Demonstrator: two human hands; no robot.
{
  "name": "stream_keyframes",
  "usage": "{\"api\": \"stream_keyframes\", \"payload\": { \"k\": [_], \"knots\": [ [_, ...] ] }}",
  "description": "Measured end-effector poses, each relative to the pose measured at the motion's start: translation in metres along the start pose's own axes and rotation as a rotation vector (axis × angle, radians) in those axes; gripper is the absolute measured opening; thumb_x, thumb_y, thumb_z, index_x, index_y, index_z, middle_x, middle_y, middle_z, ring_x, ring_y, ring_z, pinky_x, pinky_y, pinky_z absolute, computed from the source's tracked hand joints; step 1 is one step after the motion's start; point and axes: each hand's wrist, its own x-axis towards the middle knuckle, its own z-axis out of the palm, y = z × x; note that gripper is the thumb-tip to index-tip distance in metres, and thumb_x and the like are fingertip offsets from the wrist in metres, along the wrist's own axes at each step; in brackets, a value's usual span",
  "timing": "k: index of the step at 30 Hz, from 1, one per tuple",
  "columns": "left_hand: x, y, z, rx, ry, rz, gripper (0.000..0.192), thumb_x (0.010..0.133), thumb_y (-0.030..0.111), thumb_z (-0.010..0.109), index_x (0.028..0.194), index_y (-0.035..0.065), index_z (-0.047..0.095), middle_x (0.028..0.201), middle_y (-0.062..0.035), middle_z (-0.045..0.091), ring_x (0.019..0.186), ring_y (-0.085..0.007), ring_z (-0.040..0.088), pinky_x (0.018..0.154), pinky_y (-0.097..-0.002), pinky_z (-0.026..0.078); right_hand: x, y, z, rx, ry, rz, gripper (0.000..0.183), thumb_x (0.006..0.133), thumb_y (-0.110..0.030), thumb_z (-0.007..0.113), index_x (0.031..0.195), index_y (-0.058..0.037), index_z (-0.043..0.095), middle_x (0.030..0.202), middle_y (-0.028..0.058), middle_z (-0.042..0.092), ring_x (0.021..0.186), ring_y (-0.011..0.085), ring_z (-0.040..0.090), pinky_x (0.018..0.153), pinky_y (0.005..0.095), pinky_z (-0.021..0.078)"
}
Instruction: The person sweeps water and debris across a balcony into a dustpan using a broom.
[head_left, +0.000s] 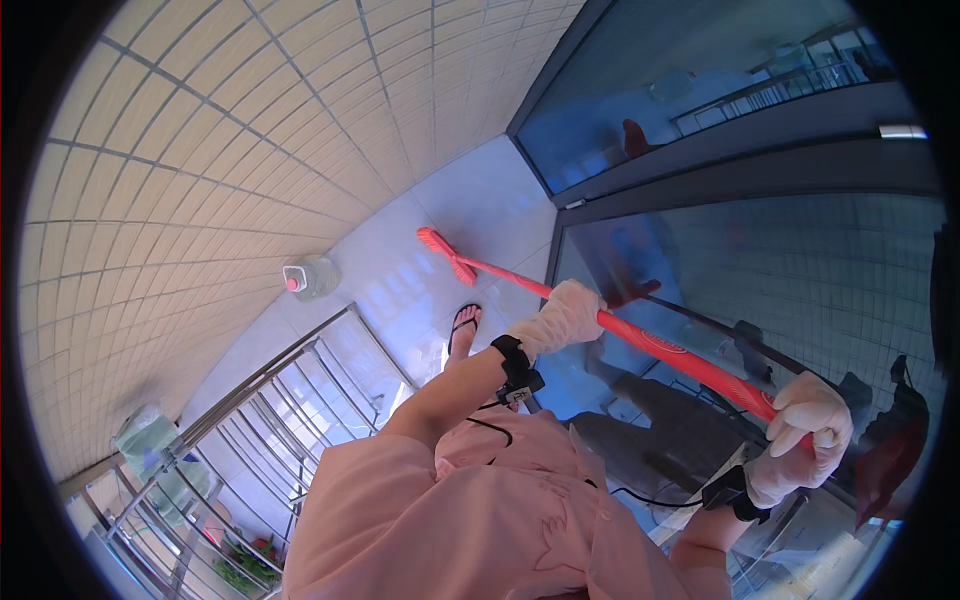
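Note:
A long red broom (675, 352) slants across the view, and both of my hands are on its handle. My left hand (564, 319), in a pale thin glove, grips the handle at mid-length. Near the handle's top end, my right hand (810, 431) is closed round it in the same kind of glove. The red broom head (448, 255) is down by the tiled floor (390, 225), its bristles hard to make out. Each wrist wears a black strap with a small device and cable. My sandalled foot (465, 321) stands near the broom head.
A clear plastic jug (315, 277) with a pink cap stands against the tiled wall (247, 135). A metal rack (300, 397) is at the lower left, with a green plant (244, 562) beyond its bars. Dark-framed glass doors (750, 262) run along the right, showing reflections.

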Motion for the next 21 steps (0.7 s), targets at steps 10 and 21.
{"api": "stream_keyframes", "payload": {
  "k": [10, 21],
  "knots": [
    [-0.046, -0.125, -0.049, 0.006, 0.476, -0.061, 0.022, 0.076, 0.025, 0.067, 0.064, 0.0083, 0.059, 0.068, -0.01, 0.06, 0.073, -0.0304, 0.06, 0.075, -0.0406, 0.047, 0.021, 0.01, 0.119, -0.104, -0.585, -0.167, 0.036, 0.06, -0.011, 0.057, 0.093, -0.0091, 0.072, 0.065, 0.0012, 0.053, 0.062, 0.0233, 0.059, 0.055, 0.0341, 0.0455],
    [-0.215, -0.143, 0.004, 0.005, 0.704, -0.4, 0.022, 0.073, 0.021, 0.07, 0.064, 0.0065, 0.057, 0.072, -0.0105, 0.059, 0.073, -0.031, 0.059, 0.067, -0.0407, 0.048, -0.075, -0.003, 0.171, 0.197, -0.849, -0.298, 0.041, 0.052, -0.009, 0.054, 0.09, -0.009, 0.07, 0.063, 0.0041, 0.05, 0.068, 0.0269, 0.058, 0.058, 0.0353, 0.0438]
  ]
}}
